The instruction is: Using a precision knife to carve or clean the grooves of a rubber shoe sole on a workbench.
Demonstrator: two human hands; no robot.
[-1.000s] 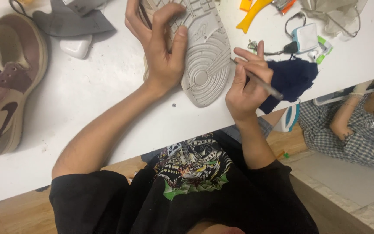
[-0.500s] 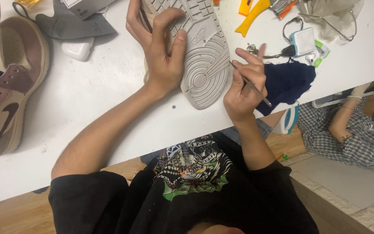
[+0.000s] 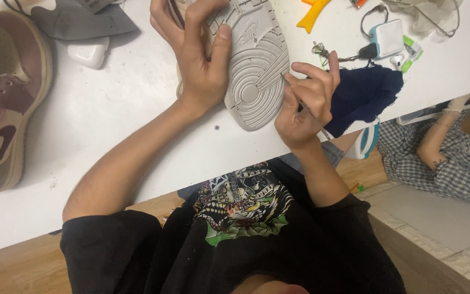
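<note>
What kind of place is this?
Probably a shoe repair or cleaning bench: the left hand steadies an upturned sole, the right hand works it with a thin tool, brown shoe alongside.

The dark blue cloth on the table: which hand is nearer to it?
Right. The right hand, holding a thin tool, sits right beside the dark blue cloth; the left hand grips the shoe sole farther away.

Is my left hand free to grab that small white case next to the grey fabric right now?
Probably not right away: the left hand is gripping the upturned grey shoe sole. The white case lies close beside it on the table with nothing between, so once it lets go, the way looks open.
</note>
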